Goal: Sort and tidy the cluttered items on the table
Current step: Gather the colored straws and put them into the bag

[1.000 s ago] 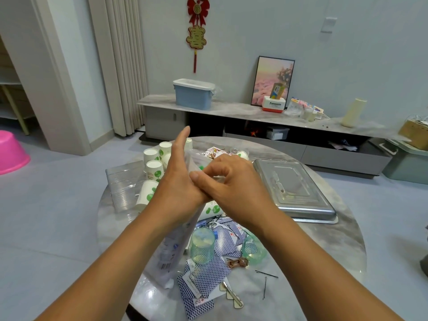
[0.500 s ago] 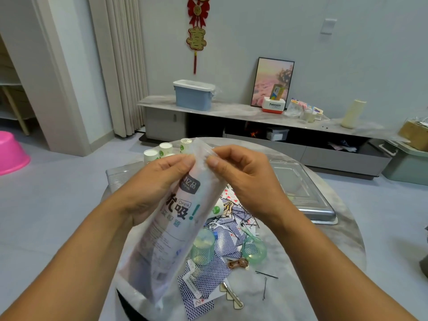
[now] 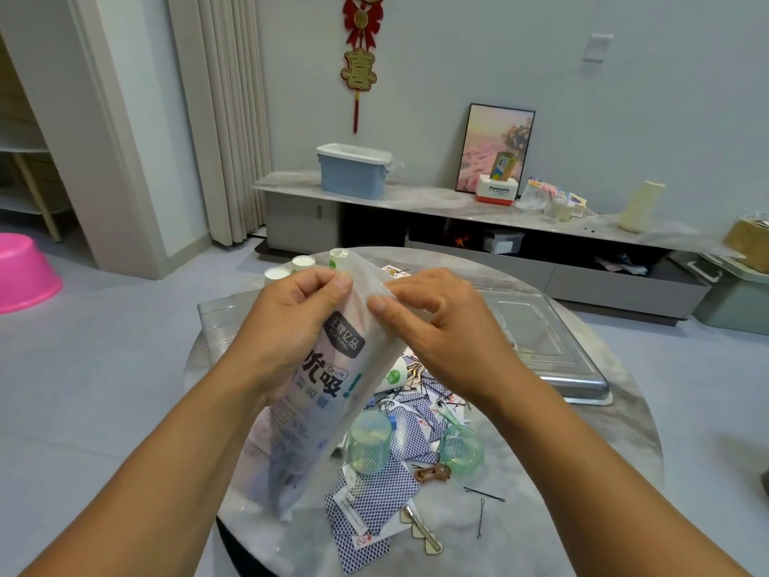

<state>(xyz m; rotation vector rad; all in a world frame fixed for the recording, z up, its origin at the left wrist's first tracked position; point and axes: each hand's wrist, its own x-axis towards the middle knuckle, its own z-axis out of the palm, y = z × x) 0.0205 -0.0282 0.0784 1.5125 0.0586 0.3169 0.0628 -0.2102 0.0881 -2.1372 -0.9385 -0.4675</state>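
Note:
I hold a long translucent plastic bag with printed Chinese lettering up over the round marble table. My left hand and my right hand both pinch its top edge, thumbs close together. Under the bag lie blue-backed playing cards, two green translucent cups, a brown hair clip, black hairpins and a nail clipper. White paper cups with green print peek out behind my left hand.
A metal tray lies upside down at the table's right. A clear plastic sheet hangs over the left edge. Behind stand a low TV cabinet with a blue box, and a pink basin on the floor at left.
My hands rose from being clasped low over the crumpled bag. The bag now hangs straight with its printed side facing me, both hands pinching the top.

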